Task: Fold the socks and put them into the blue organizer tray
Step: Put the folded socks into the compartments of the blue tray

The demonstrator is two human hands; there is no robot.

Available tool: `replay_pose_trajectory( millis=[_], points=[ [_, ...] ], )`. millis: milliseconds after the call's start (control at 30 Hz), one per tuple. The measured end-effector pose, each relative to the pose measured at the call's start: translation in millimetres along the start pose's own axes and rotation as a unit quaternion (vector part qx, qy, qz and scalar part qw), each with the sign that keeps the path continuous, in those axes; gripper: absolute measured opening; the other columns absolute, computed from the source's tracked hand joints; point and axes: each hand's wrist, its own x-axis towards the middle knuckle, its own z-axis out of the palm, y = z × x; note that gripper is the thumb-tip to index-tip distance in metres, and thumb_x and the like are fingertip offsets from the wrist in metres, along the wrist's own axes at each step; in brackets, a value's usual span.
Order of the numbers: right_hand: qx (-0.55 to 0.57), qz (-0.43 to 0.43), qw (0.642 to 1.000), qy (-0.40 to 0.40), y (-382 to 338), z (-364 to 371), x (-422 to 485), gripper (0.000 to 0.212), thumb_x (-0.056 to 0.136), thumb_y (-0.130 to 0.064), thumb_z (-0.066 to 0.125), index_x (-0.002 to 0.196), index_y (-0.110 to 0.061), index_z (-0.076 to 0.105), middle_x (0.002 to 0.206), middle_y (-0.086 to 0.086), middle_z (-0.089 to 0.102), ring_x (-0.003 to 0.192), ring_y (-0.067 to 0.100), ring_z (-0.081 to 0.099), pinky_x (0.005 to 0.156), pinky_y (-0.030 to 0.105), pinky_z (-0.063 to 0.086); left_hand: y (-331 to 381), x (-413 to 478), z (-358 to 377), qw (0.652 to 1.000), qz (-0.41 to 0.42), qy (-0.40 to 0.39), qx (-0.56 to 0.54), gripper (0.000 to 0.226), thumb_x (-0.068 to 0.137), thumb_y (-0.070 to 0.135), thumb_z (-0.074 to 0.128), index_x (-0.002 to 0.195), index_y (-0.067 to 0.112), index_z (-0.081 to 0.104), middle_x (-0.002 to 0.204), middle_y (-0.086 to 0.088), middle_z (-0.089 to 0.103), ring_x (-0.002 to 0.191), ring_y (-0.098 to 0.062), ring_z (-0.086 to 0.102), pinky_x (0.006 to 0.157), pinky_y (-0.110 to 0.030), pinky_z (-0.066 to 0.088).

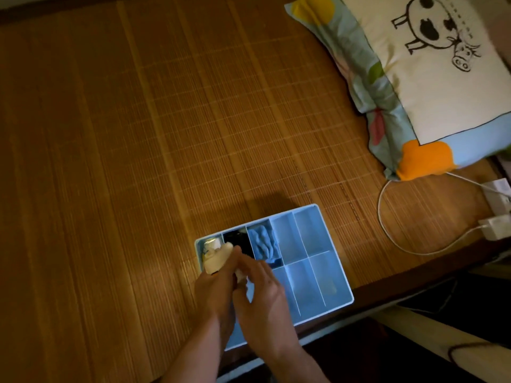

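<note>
Two bare hands reach in from the bottom edge, and both are on one cream sock (217, 258): the left hand (214, 293) curls its fingers round the roll, and the right hand (262, 294) pinches its near end. Under everything lies one wide bamboo mat (138, 161), bare on the left and far side. One pillow (431, 78) with a cow drawing fills the far right corner. One blue organizer tray (309, 233) sits close to the near edge of the mat, and the hands hide part of its near row. Three socks are in its far row: the cream sock in the leftmost compartment, one black sock (237, 240) next to it, then one blue sock (262, 243); the two compartments to the right hold nothing. One white cable (387, 230) loops between the tray and two chargers (495, 226) at the right edge.
</note>
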Motion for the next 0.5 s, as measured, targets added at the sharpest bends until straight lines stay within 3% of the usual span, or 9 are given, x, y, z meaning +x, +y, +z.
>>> replay_pose_trajectory(
  millis=[67,133,200,333,500],
  points=[
    [-0.011,0.005,1.0,-0.021,6.1,-4.5,1.3,0.057,0.096,-0.007,0.054,0.146,-0.032,0.046,0.13,-0.016,0.056,0.118,0.0,0.055,0.094,0.006,0.042,-0.1,-6.3,11.6,0.999,-0.015,-0.026,-0.013,0.044,0.081,0.036,0.08,0.113,0.007,0.074,0.1,-0.017,0.079,0.086,-0.024,0.076,0.07,-0.035,0.06],
    [-0.014,-0.001,1.0,-0.01,12.5,-14.0,5.0,0.05,0.097,-0.012,0.06,0.142,-0.029,0.051,0.125,-0.012,0.06,0.114,0.003,0.058,0.091,0.005,0.044,1.0,-10.9,21.5,0.997,-0.037,-0.069,-0.023,0.06,0.076,0.047,0.078,0.119,0.006,0.073,0.11,-0.016,0.078,0.096,-0.025,0.075,0.074,-0.035,0.061],
    [-0.025,0.011,1.0,-0.008,20.4,-24.1,10.0,0.047,0.095,-0.019,0.066,0.14,-0.024,0.054,0.123,-0.006,0.062,0.113,0.009,0.059,0.096,0.015,0.048,1.6,-16.5,30.6,0.992,-0.054,-0.114,-0.007,0.068,0.069,0.056,0.076,0.12,0.011,0.073,0.113,-0.012,0.078,0.102,-0.025,0.075,0.07,-0.031,0.061],
    [-0.027,0.052,0.997,0.047,36.6,-43.8,21.7,0.038,0.09,-0.03,0.074,0.125,-0.018,0.064,0.106,-0.001,0.065,0.102,0.017,0.061,0.09,0.034,0.053,-6.0,-22.7,46.6,0.982,-0.072,-0.175,-0.006,0.058,0.075,0.055,0.07,0.113,0.012,0.079,0.106,-0.013,0.079,0.099,-0.022,0.077,0.071,-0.027,0.062],
    [-0.085,0.103,0.991,0.017,52.8,-62.5,37.2,0.039,0.084,-0.04,0.078,0.106,-0.01,0.064,0.098,0.003,0.065,0.09,0.019,0.063,0.082,0.036,0.054,-9.1,-13.1,59.6,0.975,-0.104,-0.195,0.027,0.058,0.083,0.06,0.062,0.102,0.009,0.082,0.105,-0.017,0.076,0.098,-0.024,0.074,0.091,-0.035,0.056]
  ],
)
